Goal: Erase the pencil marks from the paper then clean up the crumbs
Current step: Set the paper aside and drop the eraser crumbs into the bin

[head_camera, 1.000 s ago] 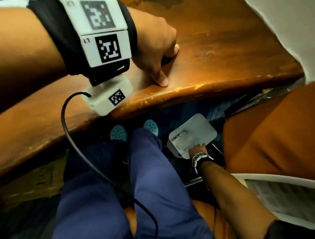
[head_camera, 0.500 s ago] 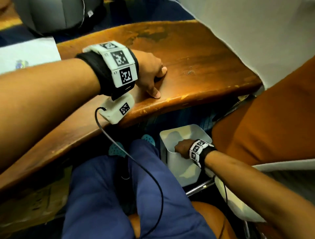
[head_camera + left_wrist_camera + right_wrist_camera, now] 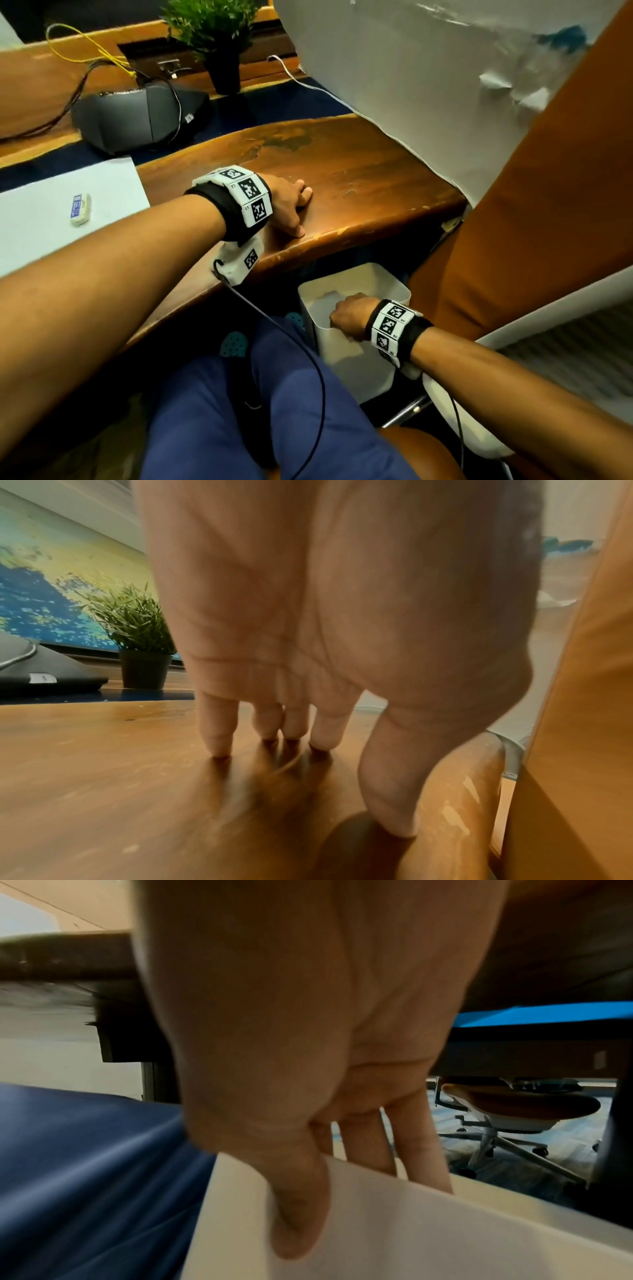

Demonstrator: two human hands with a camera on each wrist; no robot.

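Note:
My left hand rests on the wooden table near its front edge, fingers fairly straight with the tips pressing the wood and holding nothing. Below the edge, my right hand grips the near wall of a white bin, thumb outside and fingers inside. The white paper lies at the left with the eraser on it. A few pale specks lie right of my left hand; crumbs or scuffs, I cannot tell.
A potted plant, a grey device and cables stand at the back of the table. A large white sheet leans at the right beside an orange chair. My legs in blue trousers sit under the table edge.
My right hand has lifted the white bin from the floor to just under the table edge. The head view has pulled back. My left hand has stayed on the table.

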